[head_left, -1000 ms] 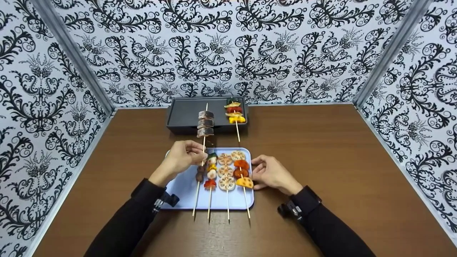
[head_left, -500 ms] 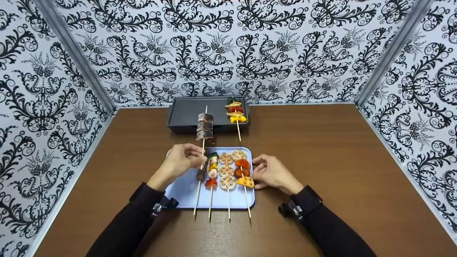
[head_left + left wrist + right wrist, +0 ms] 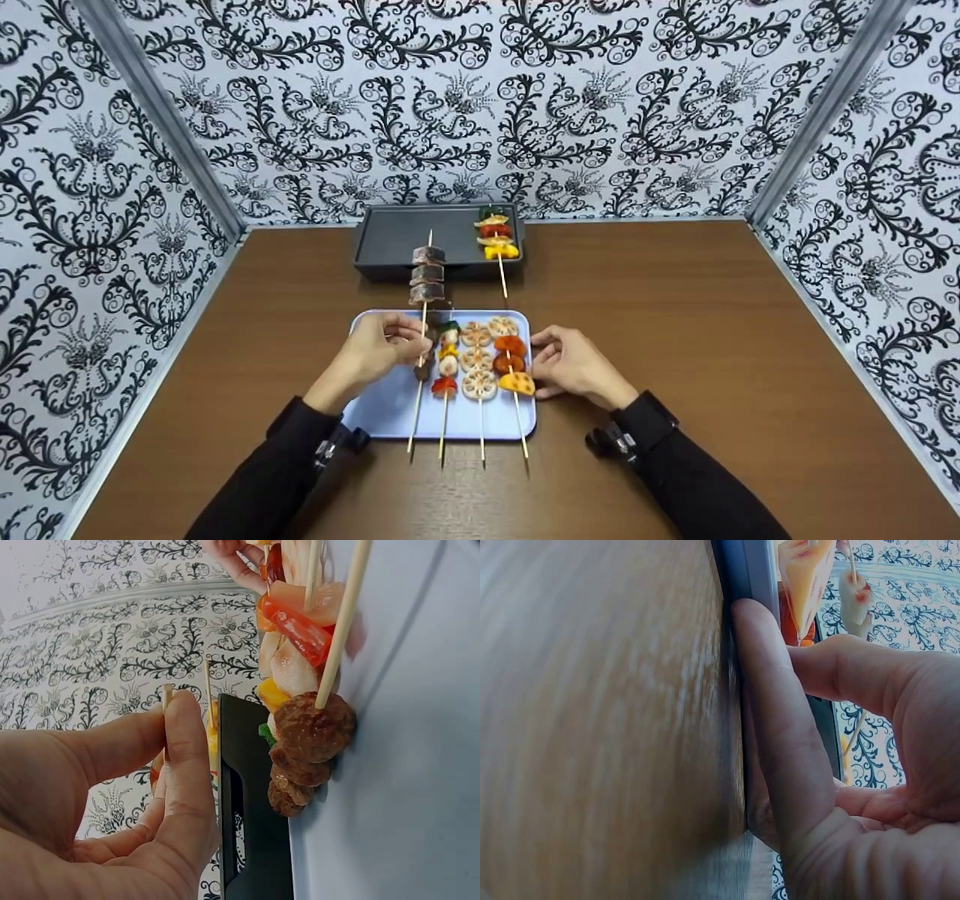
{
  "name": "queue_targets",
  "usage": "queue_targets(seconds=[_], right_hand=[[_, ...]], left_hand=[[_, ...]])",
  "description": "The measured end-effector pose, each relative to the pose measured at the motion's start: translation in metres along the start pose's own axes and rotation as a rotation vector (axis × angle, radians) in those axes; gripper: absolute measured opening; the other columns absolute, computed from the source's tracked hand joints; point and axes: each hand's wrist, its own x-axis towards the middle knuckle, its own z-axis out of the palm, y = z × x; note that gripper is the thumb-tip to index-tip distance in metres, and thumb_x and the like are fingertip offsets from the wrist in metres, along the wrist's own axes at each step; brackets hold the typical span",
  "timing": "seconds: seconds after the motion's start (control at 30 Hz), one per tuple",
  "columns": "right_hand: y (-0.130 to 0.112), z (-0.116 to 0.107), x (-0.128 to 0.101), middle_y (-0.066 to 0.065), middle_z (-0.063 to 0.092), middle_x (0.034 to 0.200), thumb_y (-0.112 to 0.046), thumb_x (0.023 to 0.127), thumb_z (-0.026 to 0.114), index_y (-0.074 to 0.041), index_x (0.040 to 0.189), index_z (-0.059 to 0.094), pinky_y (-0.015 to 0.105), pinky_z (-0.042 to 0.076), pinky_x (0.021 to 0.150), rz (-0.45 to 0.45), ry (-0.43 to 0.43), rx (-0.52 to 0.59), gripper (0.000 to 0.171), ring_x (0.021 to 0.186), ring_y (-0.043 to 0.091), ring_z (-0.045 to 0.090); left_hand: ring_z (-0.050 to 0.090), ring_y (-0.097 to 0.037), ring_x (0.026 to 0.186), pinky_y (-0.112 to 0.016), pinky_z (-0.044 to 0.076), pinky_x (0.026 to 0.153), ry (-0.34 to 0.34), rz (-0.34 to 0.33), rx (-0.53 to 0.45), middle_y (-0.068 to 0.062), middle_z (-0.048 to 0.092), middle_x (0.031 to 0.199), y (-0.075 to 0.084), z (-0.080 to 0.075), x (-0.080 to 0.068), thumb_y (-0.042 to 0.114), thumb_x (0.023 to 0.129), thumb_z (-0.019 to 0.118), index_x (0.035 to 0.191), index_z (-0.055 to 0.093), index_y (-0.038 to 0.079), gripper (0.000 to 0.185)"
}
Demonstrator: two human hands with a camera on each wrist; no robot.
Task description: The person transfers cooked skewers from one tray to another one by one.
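Observation:
My left hand (image 3: 411, 343) pinches the thin stick of a skewer (image 3: 426, 274) carrying three brown fish-like chunks, and holds it tilted above the far left of the light blue tray (image 3: 379, 411). In the left wrist view the thumb and forefinger (image 3: 180, 742) close on the stick beside a meatball skewer (image 3: 307, 742). The tray holds several skewers: meatballs (image 3: 421, 367), mixed pieces (image 3: 446, 358), lotus root (image 3: 476, 361) and peppers (image 3: 510, 364). With relaxed fingers, my right hand (image 3: 541, 354) rests against the tray's right edge (image 3: 742, 570).
A dark grill pan (image 3: 394, 234) stands at the back of the brown table (image 3: 675, 315), with a vegetable skewer (image 3: 495, 240) lying across its right side. Patterned walls close in the table at the left, back and right.
The held skewer has drifted a little nearer and lower with my left hand. The right hand has stayed at the tray's edge.

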Motion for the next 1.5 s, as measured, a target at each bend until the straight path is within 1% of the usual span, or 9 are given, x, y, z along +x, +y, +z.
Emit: queue_targets(seconds=[0.13,0.23,0.33,0.57,0.73,0.97,1.2,1.33,1.5], right_hand=[[0.001,0.0,0.001,0.022,0.065,0.102,0.005,0.087,0.075,0.005,0.135,0.053,0.048,0.067,0.068,-0.004,0.0,-0.009,0.053,0.082,0.032,0.072],[0.001,0.0,0.001,0.023,0.065,0.102,0.005,0.087,0.075,0.006,0.135,0.053,0.047,0.067,0.068,-0.009,-0.002,-0.013,0.054,0.081,0.032,0.072],[0.0,0.0,0.0,0.023,0.065,0.103,0.005,0.087,0.075,0.007,0.136,0.053,0.047,0.067,0.068,-0.011,0.0,-0.013,0.054,0.082,0.031,0.072],[-0.001,-0.001,0.0,0.023,0.064,0.104,0.005,0.087,0.076,0.005,0.135,0.054,0.047,0.067,0.069,-0.004,0.007,-0.016,0.053,0.082,0.031,0.072],[0.0,-0.001,0.0,0.023,0.064,0.104,0.005,0.087,0.076,0.004,0.135,0.054,0.047,0.067,0.069,0.003,0.013,-0.013,0.052,0.082,0.031,0.072],[0.001,0.0,0.001,0.022,0.062,0.103,0.005,0.088,0.073,0.006,0.135,0.053,0.049,0.067,0.069,-0.009,-0.003,0.011,0.051,0.083,0.03,0.071],[-0.001,0.001,0.001,0.022,0.063,0.102,0.005,0.087,0.074,0.005,0.135,0.054,0.048,0.067,0.069,-0.006,0.01,0.006,0.052,0.081,0.03,0.071],[-0.002,0.002,0.0,0.022,0.063,0.102,0.006,0.087,0.074,0.006,0.135,0.053,0.048,0.067,0.069,0.0,0.013,0.006,0.053,0.08,0.03,0.072],[-0.001,0.001,0.0,0.022,0.063,0.102,0.007,0.087,0.073,0.005,0.136,0.054,0.048,0.067,0.069,0.005,0.016,0.004,0.053,0.081,0.03,0.071]], left_hand=[[0.071,-0.02,0.081,-0.034,0.067,0.072,-0.017,0.0,0.004,-0.018,0.071,0.097,-0.002,-0.002,-0.006,-0.003,0.09,0.08,0.112,0.066,-0.013,0.027],[0.071,-0.021,0.083,-0.037,0.067,0.075,-0.027,-0.012,-0.012,-0.018,0.071,0.099,-0.004,-0.003,-0.01,-0.003,0.091,0.079,0.114,0.064,-0.014,0.03],[0.071,-0.02,0.083,-0.037,0.067,0.076,-0.028,-0.022,-0.02,-0.018,0.071,0.1,-0.006,-0.003,-0.013,-0.003,0.091,0.078,0.116,0.063,-0.015,0.031],[0.07,-0.019,0.082,-0.038,0.067,0.075,-0.022,-0.013,0.002,-0.018,0.07,0.099,-0.009,-0.004,-0.019,-0.004,0.091,0.078,0.114,0.064,-0.014,0.029],[0.071,-0.021,0.084,-0.04,0.067,0.077,-0.041,-0.018,0.006,-0.019,0.07,0.102,-0.01,-0.005,-0.024,-0.002,0.091,0.079,0.115,0.064,-0.013,0.03],[0.071,-0.022,0.083,-0.049,0.066,0.079,-0.053,-0.037,-0.011,-0.018,0.07,0.1,-0.016,-0.008,-0.031,0.0,0.091,0.081,0.115,0.064,-0.012,0.032],[0.071,-0.023,0.081,-0.052,0.066,0.078,-0.044,-0.037,-0.003,-0.018,0.07,0.099,-0.018,-0.009,-0.035,0.0,0.09,0.081,0.115,0.064,-0.013,0.033],[0.071,-0.025,0.079,-0.052,0.066,0.077,-0.045,-0.025,0.017,-0.019,0.07,0.099,-0.019,-0.011,-0.039,-0.001,0.09,0.081,0.114,0.063,-0.014,0.033],[0.072,-0.028,0.08,-0.048,0.067,0.075,-0.063,0.01,0.087,-0.018,0.071,0.098,-0.02,-0.017,-0.044,0.003,0.091,0.081,0.115,0.065,-0.013,0.034]])
